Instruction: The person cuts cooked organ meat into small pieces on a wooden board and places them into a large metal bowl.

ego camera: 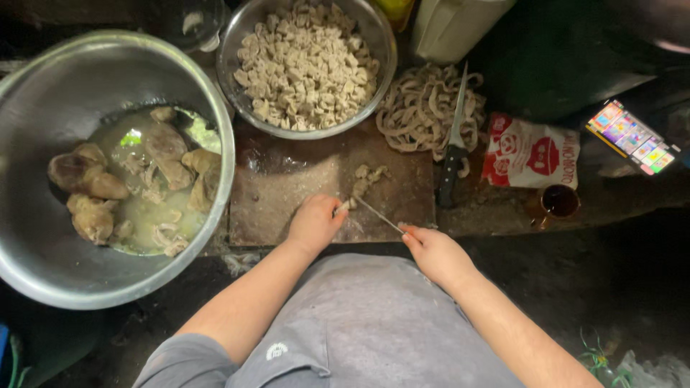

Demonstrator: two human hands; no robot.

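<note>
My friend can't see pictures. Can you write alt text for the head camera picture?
Right hand slices a pale meat strip, held by the left hand, with a thin knife on a cutting board. Steel bowls hold broth and cut pieces.

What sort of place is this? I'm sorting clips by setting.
Probably an informal food-prep spot, low to the ground. A worn cutting board lies between a large steel basin of offal pieces in broth and a steel bowl heaped with diced pieces; the right hand slices with a knife.
</note>
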